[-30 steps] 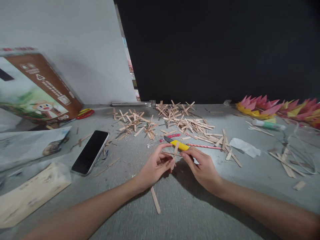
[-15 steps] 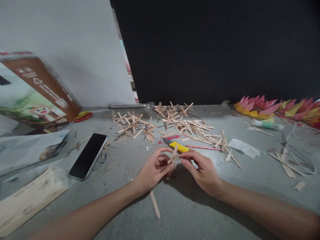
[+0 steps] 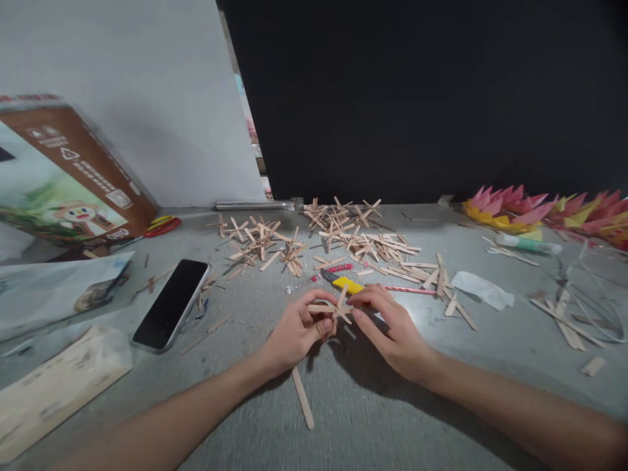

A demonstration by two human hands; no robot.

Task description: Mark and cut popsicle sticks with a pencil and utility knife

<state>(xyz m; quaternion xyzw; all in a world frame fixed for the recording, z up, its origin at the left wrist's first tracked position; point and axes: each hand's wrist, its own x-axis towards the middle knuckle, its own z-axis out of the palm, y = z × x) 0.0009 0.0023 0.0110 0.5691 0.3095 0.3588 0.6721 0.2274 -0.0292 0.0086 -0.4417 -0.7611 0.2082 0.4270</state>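
Between my hands is a small star-shaped piece of crossed wooden craft sticks (image 3: 338, 310), held just above the table. My left hand (image 3: 297, 331) pinches its left side between thumb and fingers. At its right arm, my right hand (image 3: 390, 328) has thumb and fingertips closed on the stick end. Just beyond the fingers lies a yellow utility knife (image 3: 345, 284). One loose craft stick (image 3: 303, 399) rests on the table below my left wrist.
Piles of crossed and loose craft sticks (image 3: 260, 239) spread across the back. A phone (image 3: 171, 305) and plastic packaging (image 3: 63, 392) lie left, beside a printed box (image 3: 73, 176). Right are a white paper scrap (image 3: 483, 290), a glue stick (image 3: 528, 244) and pink-yellow paper crafts (image 3: 510, 208).
The stick star has turned between my hands, so more of its arms now show. Both hands stay in nearly the same place.
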